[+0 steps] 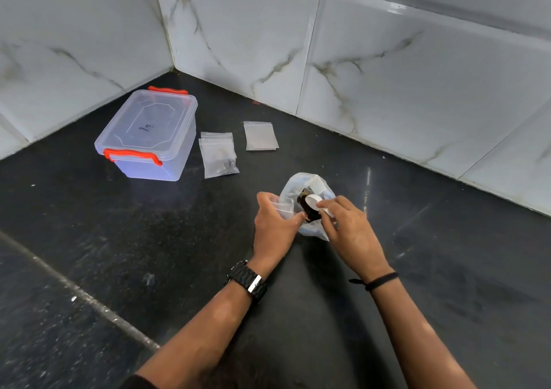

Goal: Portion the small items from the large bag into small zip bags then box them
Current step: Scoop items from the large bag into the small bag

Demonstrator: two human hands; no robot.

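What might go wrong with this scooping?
The left hand holds a small zip bag right beside the big bag, while the right hand works a white scoop; its narrow mouth could let dark bits spill onto the counter. The box is lidded, so boxing needs a free hand.

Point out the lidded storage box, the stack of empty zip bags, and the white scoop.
storage box (pixel 149 126): head view, on the middle of its clear lid.
empty zip bags (pixel 260 136): head view, on the top bag's flat face.
white scoop (pixel 313 201): head view, on the round bowl.
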